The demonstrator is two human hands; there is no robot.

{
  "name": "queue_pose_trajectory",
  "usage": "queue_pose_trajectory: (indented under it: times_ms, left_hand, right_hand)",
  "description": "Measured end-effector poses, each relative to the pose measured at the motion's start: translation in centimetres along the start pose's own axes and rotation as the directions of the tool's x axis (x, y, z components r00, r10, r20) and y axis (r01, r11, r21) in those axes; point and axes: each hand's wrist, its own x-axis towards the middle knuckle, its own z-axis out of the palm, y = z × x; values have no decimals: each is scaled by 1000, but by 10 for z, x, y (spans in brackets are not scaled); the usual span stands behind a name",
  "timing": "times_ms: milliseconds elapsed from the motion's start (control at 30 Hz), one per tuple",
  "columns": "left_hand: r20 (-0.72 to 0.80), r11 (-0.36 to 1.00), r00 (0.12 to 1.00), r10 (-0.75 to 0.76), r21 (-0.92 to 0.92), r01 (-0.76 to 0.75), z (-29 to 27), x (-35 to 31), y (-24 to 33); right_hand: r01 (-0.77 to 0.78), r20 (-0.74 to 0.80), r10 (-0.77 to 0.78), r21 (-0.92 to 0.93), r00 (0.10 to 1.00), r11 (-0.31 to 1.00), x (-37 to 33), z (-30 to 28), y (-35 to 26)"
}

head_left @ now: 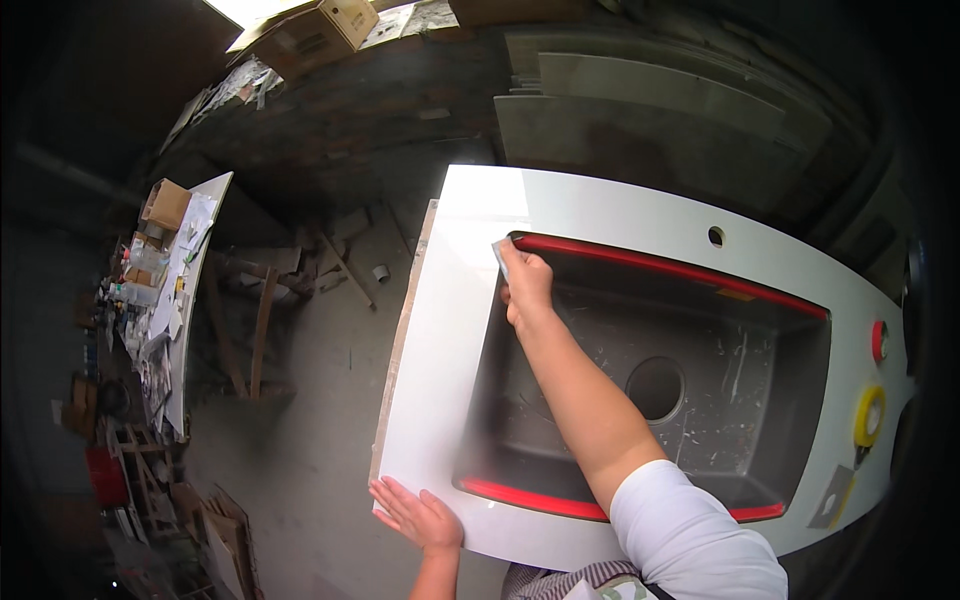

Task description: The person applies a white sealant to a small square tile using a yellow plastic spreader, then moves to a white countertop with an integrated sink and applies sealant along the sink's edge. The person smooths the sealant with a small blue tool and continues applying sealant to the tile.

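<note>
A white countertop with a dark grey sink set in its cutout lies in front of me. Red tape runs along the sink's far edge, and another red strip along the near edge. My right hand reaches across the sink to its far left corner. Its fingers are closed on a small thin pale-grey piece, pressed at the cutout's edge; its exact kind is unclear. My left hand rests flat on the countertop's near left corner, fingers stretched out, holding nothing.
On the countertop's right side lie a red tape roll, a yellow tape roll and a flat scraper. A round hole pierces the far side. Left stands a cluttered table; large panels lean at the back.
</note>
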Motion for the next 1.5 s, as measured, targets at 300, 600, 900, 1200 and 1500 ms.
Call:
queue_pose_trajectory:
  times_ms: [300, 600, 900, 1200, 1500]
  left_hand:
    - [-6, 998, 998, -56, 38, 56, 0, -3, 1]
    - [-39, 998, 998, -56, 22, 56, 5, 6, 4]
    - [18, 999, 999, 41, 18, -41, 4, 28, 14]
    - [320, 676, 598, 735, -417, -608, 1, 26, 176]
    - [76, 901, 900, 430, 21, -432, -7, -10, 57]
  right_hand:
    - [35, 97, -17, -183, 995, 983, -97, -42, 61]
    - [51, 538, 466, -691, 702, 721, -176, -149, 26]
    - [164, 398, 286, -787, 872, 595, -245, -369, -122]
    - [8, 242, 159, -569, 957, 822, -321, -425, -137]
    - [16, -60, -69, -630, 996, 777, -377, -562, -174]
